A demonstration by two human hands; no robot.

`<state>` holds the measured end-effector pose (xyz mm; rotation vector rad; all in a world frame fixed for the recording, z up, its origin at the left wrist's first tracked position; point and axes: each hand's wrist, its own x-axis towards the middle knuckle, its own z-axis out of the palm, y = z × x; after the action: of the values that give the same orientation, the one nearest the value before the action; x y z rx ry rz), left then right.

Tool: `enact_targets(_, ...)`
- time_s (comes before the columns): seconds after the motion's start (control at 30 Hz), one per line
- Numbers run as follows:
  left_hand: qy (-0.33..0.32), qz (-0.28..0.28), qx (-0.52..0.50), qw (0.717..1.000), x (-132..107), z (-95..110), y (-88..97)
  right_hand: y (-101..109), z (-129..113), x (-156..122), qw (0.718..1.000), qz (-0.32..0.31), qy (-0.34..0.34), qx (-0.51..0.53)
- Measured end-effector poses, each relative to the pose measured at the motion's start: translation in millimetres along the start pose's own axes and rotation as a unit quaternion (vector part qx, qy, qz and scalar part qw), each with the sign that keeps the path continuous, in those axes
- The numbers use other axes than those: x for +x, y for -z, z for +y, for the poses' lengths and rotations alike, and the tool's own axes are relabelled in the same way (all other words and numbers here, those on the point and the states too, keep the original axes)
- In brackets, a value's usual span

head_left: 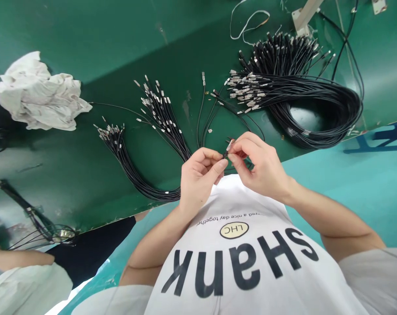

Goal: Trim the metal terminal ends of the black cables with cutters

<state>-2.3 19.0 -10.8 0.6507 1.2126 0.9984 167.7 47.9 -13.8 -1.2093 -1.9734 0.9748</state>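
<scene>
My left hand (198,175) and my right hand (257,164) meet just above my white printed shirt. Both pinch the end of one thin black cable (227,150) with a small metal terminal, which sits between the fingertips of the two hands. The cable runs away from my fingers onto the green table (87,175). Close behind my hands lie a few loose black cables (201,113) with metal ends.
A fanned bundle of black cables (162,118) and a second bundle (120,148) lie left of my hands. A large coiled bundle (300,92) fills the far right. A crumpled white cloth (41,94) lies far left. Another person's arm and dark sleeve (87,249) show at lower left.
</scene>
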Motion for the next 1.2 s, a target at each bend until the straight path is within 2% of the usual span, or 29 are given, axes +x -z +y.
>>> enact_targets(0.1, -0.067, 0.034, 0.103, 0.992, -4.3, -1.7, -2.5, -1.6, 1.5, -1.0, 1.000, 0.004, -0.001, 0.000)
enact_targets(0.2, -0.074, 0.034, 0.134, 0.988, -5.5, -1.9, -2.5, -2.3, 4.5, 0.2, 1.000, 0.005, 0.008, -0.008)
enact_targets(0.3, -0.038, 0.013, 0.093, 0.995, -2.3, -2.0, -0.8, -1.3, 8.2, 3.7, 0.999, -0.009, 0.004, 0.047)
enact_targets(0.47, 0.066, -0.050, -0.057, 0.995, 5.2, -3.8, 2.1, -2.6, 16.7, 7.5, 0.981, -0.046, -0.038, 0.186)
enact_targets(0.57, 0.077, -0.053, -0.077, 0.993, 6.4, -5.1, 2.7, -4.8, 19.5, 6.7, 0.969, -0.035, -0.059, 0.239)
enact_targets(0.77, 0.014, -0.037, -0.014, 0.999, 2.1, -4.7, 1.0, -3.1, 14.7, 5.5, 0.968, -0.029, -0.085, 0.235)
enact_targets(0.97, -0.053, 0.002, 0.105, 0.993, -4.0, -4.4, -3.0, -6.2, 10.3, 6.3, 0.966, 0.025, -0.117, 0.231)
enact_targets(1.1, -0.089, 0.021, 0.150, 0.984, -6.6, -7.9, -3.1, -8.2, 11.9, 5.8, 0.951, 0.014, -0.143, 0.273)
enact_targets(1.2, -0.089, 0.019, 0.145, 0.985, -5.7, -10.2, -1.0, -8.1, 16.4, 5.5, 0.951, -0.002, -0.120, 0.287)
